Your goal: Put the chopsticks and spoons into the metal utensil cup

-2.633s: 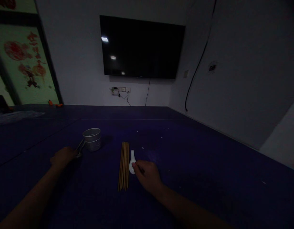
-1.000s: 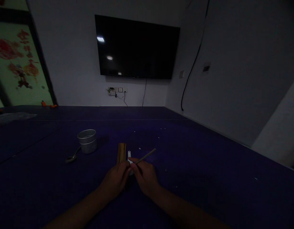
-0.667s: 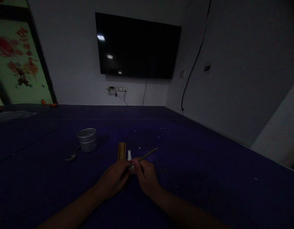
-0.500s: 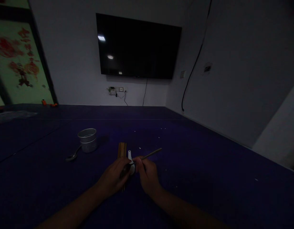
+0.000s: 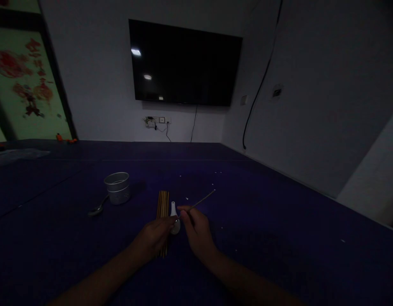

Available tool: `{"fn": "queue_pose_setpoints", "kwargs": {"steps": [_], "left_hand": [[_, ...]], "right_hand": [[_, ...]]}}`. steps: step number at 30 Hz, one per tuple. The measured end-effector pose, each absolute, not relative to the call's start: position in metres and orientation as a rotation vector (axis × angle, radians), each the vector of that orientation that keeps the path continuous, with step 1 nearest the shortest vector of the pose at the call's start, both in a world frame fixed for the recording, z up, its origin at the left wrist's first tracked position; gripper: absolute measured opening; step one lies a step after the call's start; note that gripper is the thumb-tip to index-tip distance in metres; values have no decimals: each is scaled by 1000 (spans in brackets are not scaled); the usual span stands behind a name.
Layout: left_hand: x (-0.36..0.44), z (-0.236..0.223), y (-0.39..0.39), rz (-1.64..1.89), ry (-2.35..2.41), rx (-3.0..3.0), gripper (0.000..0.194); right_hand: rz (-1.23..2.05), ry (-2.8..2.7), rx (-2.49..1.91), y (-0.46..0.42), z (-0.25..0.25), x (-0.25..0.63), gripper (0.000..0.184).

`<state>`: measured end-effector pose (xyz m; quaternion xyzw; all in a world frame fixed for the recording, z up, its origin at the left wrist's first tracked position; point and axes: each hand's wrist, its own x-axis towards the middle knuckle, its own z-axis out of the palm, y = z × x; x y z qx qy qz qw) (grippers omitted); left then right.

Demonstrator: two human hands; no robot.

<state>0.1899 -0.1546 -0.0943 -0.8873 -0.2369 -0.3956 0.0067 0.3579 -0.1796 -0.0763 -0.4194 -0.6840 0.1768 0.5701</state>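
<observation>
My right hand (image 5: 196, 231) is closed in a pinch on a thin chopstick (image 5: 203, 199) that points up and away to the right. Beside it, my left hand (image 5: 153, 239) lies over the near end of a row of wooden chopsticks (image 5: 163, 203), its fingers curled toward the white ceramic spoon (image 5: 174, 221) between the two hands. Whether the left fingers grip anything is hidden in the dim light. All of this is on a dark blue table (image 5: 263, 221).
A small metal pot (image 5: 117, 187) stands to the left, with a metal spoon (image 5: 98, 208) lying beside it. A dark wall screen (image 5: 183, 63) hangs beyond the table. White specks are scattered on the table surface.
My left hand left the metal spoon by the pot and came beside my right hand. My right hand took up one chopstick, whose far tip now points higher.
</observation>
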Motion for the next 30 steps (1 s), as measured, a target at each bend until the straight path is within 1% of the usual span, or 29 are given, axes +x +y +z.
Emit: {"fn": "queue_pose_setpoints", "kwargs": {"steps": [5, 10, 15, 20, 25, 30], "left_hand": [[191, -96, -157, -1242, -925, -2793, 28], [191, -89, -161, -1267, -1023, -2782, 28], [190, -87, -158, -1265, -1136, -2703, 28], [189, -91, -150, -1157, -1131, -2645, 32], [187, -94, -146, -1028, -1223, -2636, 38], [187, -95, -144, -872, -1303, -2705, 40]], "right_hand": [[435, -1732, -903, -178, -75, 356, 22], [519, -1671, -852, -180, -75, 354, 29], [488, -1559, -964, -176, -73, 359, 33], [436, -1402, -1089, -159, -82, 368, 30], [539, -1412, -1119, -151, -94, 370, 33], [566, -1436, -1220, -150, -99, 369, 32]]}}
